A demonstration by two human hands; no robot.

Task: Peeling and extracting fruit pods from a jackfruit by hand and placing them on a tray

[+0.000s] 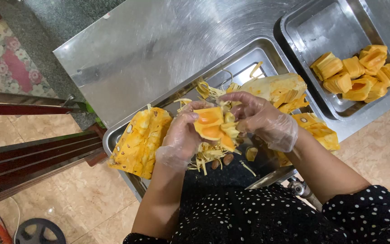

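- At 11 o'clock of the hands, the steel counter lies bare and gives open passage.
- At 9 o'clock, a jackfruit slab blocks the near tray's left end.
- At 1 o'clock, a rind chunk crowds the way.
- At 2 o'clock, the far tray holds peeled pods; its upper left floor is free.

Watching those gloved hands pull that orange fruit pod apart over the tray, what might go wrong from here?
1. The big jackfruit chunk overhangs the near tray's front edge; a nudge from the left hand might tip it to the floor.
2. The pod is held by the fingers of the right hand in thin plastic gloves; it may slip.
3. Loose seeds near the edge may roll off.
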